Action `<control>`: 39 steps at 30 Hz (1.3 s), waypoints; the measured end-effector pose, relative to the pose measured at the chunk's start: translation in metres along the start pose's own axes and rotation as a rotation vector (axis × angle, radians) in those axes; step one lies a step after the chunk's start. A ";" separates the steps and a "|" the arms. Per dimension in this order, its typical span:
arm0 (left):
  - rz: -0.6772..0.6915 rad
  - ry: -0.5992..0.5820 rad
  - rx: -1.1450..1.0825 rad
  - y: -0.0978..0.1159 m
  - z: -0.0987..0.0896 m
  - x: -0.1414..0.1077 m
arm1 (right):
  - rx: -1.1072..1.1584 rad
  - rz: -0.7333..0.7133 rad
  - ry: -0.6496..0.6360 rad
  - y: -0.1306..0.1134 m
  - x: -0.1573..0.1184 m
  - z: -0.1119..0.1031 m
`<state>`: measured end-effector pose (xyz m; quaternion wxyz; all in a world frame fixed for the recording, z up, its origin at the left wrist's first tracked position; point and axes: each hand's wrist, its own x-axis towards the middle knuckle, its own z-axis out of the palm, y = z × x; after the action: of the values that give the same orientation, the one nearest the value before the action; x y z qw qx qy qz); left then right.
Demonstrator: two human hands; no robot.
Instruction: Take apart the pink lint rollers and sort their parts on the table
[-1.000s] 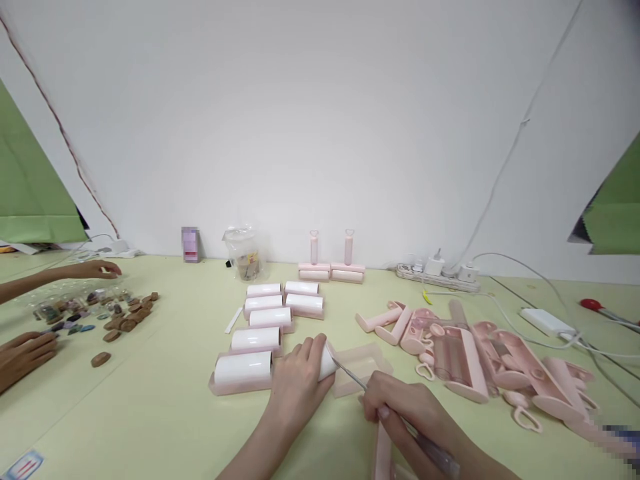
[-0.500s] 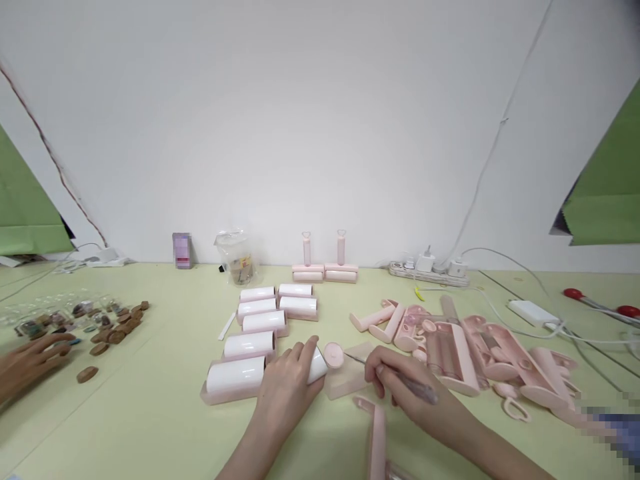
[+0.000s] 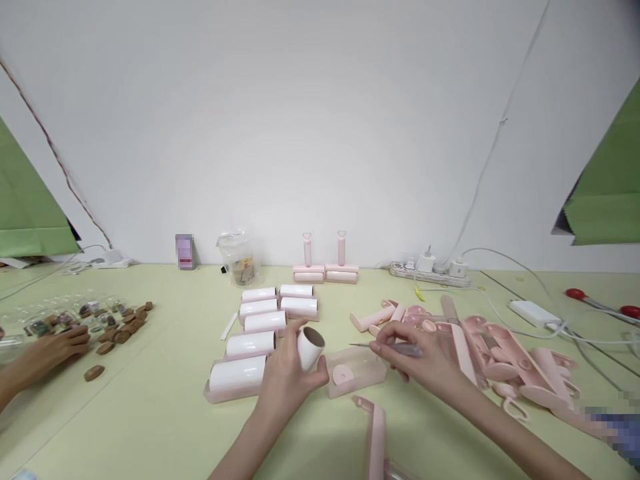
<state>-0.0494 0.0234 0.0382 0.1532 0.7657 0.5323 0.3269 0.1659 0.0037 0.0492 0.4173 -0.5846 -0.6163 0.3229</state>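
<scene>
Fingers of your left hand grasp the white roll, its open end tilted toward you; your right hand pinches the pointed tool. The pink disc, beside the roll's end a moment ago, now lies in the translucent tray. Bare desk runs between the brown pieces and the rolls in trays.

My left hand: bare, slim-fingered | my right hand: bare, slim-fingered | my forearms: bare, slender
</scene>
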 end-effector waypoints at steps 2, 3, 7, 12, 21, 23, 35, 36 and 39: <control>0.029 -0.017 -0.168 0.010 0.000 0.005 | 0.094 -0.047 0.049 -0.016 0.000 -0.013; 0.063 -0.042 -0.238 0.016 0.001 0.009 | 0.137 -0.088 0.096 -0.025 0.001 -0.021; 0.232 -0.164 -0.475 0.039 0.015 0.031 | 0.209 -0.285 0.324 -0.060 0.004 -0.047; 0.254 -0.177 -0.687 0.044 0.041 0.046 | 0.032 -0.262 0.200 -0.070 0.016 -0.043; 0.124 -0.112 -0.904 0.020 0.063 0.036 | -0.174 -0.326 0.066 -0.046 0.029 -0.010; 0.142 -0.131 -0.949 0.023 0.063 0.035 | -0.311 -0.358 0.063 -0.048 0.026 -0.008; 0.199 -0.183 -0.943 0.029 0.069 0.028 | -0.535 -0.212 0.034 -0.049 0.017 -0.001; 0.206 -0.181 -0.929 0.029 0.068 0.028 | -0.544 -0.216 0.030 -0.048 0.018 0.000; 0.199 -0.175 -0.889 0.029 0.063 0.028 | -0.465 -0.257 0.052 -0.051 0.018 -0.006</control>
<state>0.0194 0.0452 0.0185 0.4789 0.6977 0.2496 0.4707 0.1491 0.0157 0.0998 0.3251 -0.5898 -0.7321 0.1020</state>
